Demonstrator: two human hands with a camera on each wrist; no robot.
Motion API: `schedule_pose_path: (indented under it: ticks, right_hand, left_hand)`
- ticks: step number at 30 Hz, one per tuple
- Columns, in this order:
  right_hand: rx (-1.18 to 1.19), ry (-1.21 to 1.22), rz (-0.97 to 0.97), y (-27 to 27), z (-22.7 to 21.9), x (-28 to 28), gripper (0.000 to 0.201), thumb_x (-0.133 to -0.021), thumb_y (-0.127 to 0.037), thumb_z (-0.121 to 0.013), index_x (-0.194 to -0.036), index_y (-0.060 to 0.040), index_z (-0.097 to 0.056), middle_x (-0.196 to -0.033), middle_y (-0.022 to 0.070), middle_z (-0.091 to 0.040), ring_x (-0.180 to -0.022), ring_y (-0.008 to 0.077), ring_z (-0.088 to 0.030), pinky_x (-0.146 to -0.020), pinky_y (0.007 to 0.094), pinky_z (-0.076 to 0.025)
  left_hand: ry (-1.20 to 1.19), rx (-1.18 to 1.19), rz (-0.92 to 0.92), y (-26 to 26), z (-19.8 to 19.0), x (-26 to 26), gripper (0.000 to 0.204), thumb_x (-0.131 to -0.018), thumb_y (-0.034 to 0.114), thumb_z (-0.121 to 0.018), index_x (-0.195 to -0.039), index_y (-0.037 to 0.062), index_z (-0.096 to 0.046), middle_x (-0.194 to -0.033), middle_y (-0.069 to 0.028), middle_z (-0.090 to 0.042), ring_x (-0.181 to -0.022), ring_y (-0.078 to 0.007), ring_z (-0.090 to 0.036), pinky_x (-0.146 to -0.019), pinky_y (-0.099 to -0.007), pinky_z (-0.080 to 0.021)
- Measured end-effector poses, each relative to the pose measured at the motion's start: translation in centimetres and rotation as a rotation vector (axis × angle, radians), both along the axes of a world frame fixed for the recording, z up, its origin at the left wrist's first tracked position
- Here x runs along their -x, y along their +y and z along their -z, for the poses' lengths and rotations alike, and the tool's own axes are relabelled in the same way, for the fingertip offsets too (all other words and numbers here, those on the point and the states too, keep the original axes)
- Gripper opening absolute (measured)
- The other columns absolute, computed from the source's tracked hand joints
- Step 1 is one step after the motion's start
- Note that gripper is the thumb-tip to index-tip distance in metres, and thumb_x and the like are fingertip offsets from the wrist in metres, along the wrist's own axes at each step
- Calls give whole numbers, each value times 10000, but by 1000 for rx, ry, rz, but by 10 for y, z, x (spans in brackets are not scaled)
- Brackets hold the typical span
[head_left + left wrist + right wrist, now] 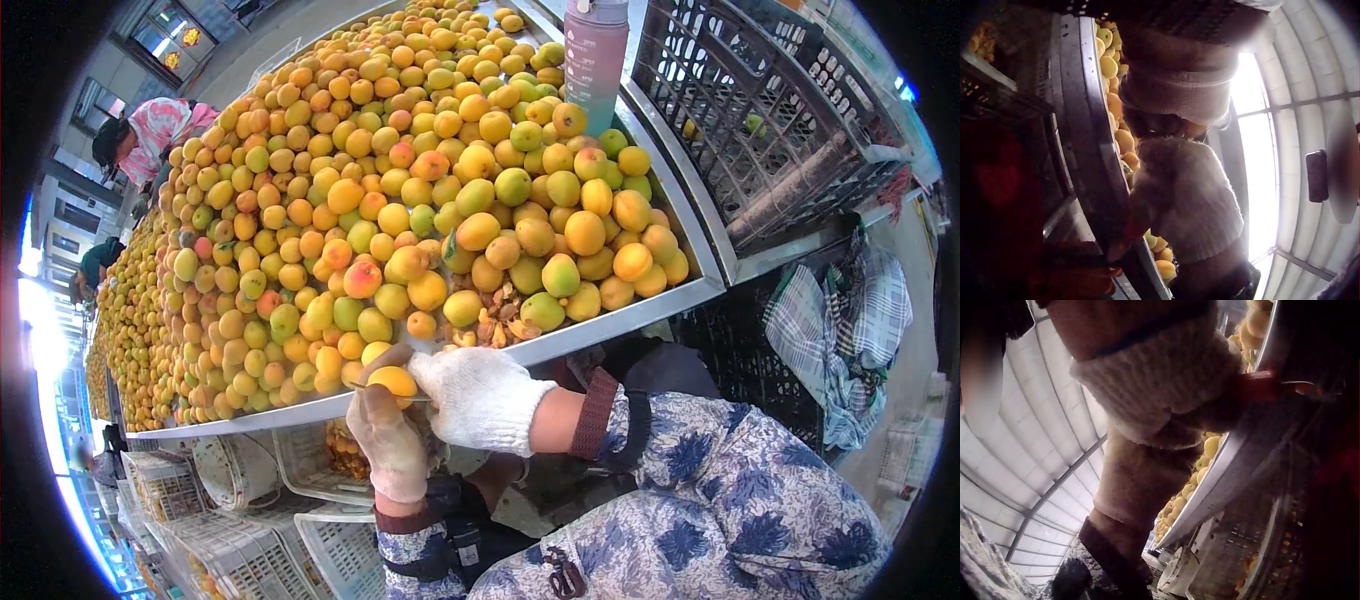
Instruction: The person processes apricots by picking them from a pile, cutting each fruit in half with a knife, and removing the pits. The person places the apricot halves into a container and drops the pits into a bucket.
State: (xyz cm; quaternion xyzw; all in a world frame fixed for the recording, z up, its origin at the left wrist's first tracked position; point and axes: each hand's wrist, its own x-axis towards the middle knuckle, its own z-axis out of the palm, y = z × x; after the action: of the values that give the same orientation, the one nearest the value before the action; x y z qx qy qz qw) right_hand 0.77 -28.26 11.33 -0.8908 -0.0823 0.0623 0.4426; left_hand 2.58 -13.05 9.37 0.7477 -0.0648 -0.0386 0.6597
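My left hand, in a pale glove, holds a yellow-orange apricot between thumb and fingers, close to the metal table's front edge. Against the fruit's right side is my right hand, in a white knitted glove with its fingers curled in. A slim red-handled tool juts out from that hand in the right wrist view; its working end is hidden by the gloves. Both gloved hands meet in the left wrist view, where the fruit is mostly covered. Just beyond them lies a small pile of brownish fruit scraps.
Heaped apricots cover the metal-rimmed table. A pink-and-green bottle and a black crate stand at the right. White baskets sit below the edge. Another person bends over the table's far left side.
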Motion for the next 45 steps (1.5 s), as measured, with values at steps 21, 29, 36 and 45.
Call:
schedule_pose_path:
  ticks: [21, 29, 36, 45]
  right_hand:
    - [-82, 5, -159, -16, 10, -12, 239, -719, -172, -578, -834, 0, -698, -826, 257, -661, -831, 413, -657, -756, 464, -531]
    - [-59, 63, -200, -22, 3, -17, 218, -721, -160, -604, -844, 8, -668, -828, 261, -652, -839, 419, -648, -746, 459, -520]
    - [-172, 129, -215, -24, -6, -22, 289, -716, -179, -590, -929, -4, -678, -873, 281, -656, -870, 421, -650, -774, 464, -517]
    - [-719, 417, 26, -51, -32, -20, 532, -816, -494, -712, -956, 14, -635, -844, 149, -667, -816, 237, -648, -721, 331, -495]
  left_hand:
    - [-77, -219, 223, -1, -12, 8, 455, -883, 204, -668, -1248, -42, -552, -1076, -138, -614, -977, -188, -607, -859, -293, -498]
    - [-219, -283, 221, -6, -14, 13, 370, -933, 88, -598, -1279, -26, -532, -1040, -106, -627, -986, -175, -601, -862, -289, -495]
    - [64, 152, 97, 0, -15, 0, 384, -923, 77, -625, -1286, -12, -537, -1057, -80, -592, -937, -131, -571, -850, -254, -473]
    - [-445, -557, 0, 14, -6, -20, 478, -749, 144, -780, -1175, 14, -604, -985, -130, -637, -889, -265, -631, -791, -356, -508]
